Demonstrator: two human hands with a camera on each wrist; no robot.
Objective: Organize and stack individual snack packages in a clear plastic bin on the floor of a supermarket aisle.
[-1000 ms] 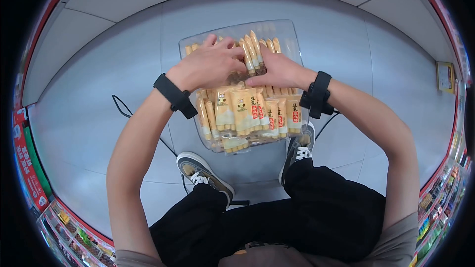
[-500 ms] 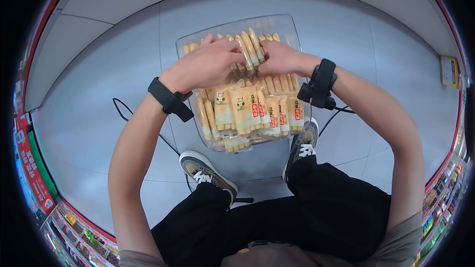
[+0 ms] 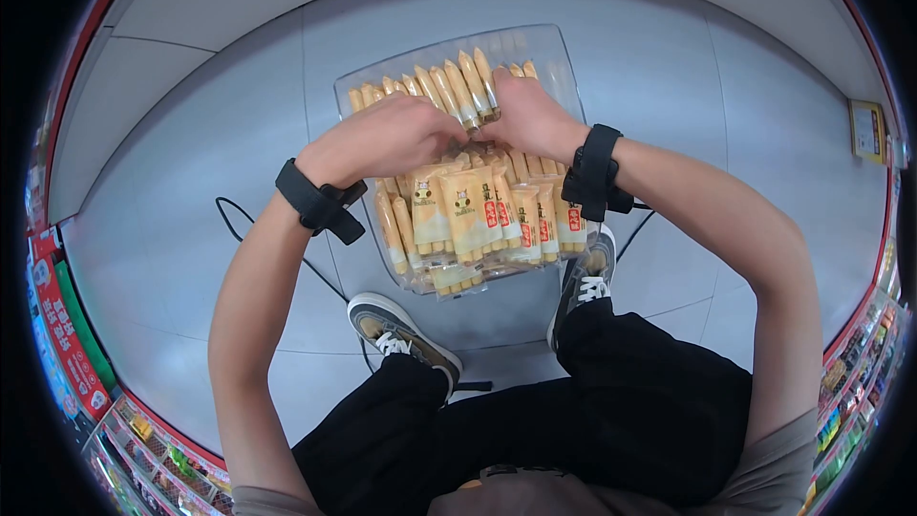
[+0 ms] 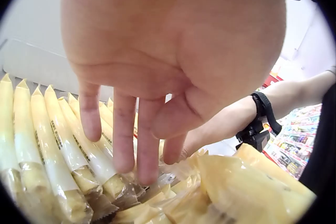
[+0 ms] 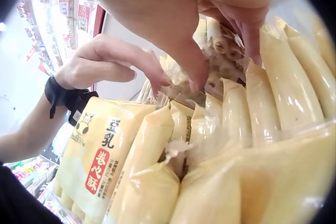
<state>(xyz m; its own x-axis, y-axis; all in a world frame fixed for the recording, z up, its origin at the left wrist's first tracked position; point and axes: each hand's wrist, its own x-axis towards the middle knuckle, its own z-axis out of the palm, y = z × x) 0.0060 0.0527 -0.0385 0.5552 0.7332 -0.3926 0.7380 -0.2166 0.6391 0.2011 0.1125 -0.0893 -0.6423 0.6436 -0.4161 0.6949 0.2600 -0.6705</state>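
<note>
Upright yellow packets of rolled snacks (image 3: 435, 86) stand in a row inside a clear plastic bin (image 3: 535, 38). My left hand (image 3: 396, 139) lies at the row's lower ends; in the left wrist view the left hand (image 4: 173, 35) points its fairly straight fingers down at the packets (image 4: 63, 155), thumb bent in front. At the row's right end, my right hand (image 3: 535, 117) holds packets at their edge. The right wrist view shows the right hand (image 5: 178, 14) with thumb and fingers around the packets' lower ends (image 5: 223, 58); the exact contact is partly hidden.
More printed packets (image 3: 465, 215) lie across the near half of the bin. Beneath are the grey floor (image 3: 650, 67) and two shoes (image 3: 401, 334) near the bin. A black cable (image 3: 227, 218) runs at the left. Stocked shelves (image 3: 153, 440) stand at the sides.
My left hand has drawn down and slightly left from over the row to its lower ends, uncovering more packets. The right hand has shifted slightly left and stays at the row's right end.
</note>
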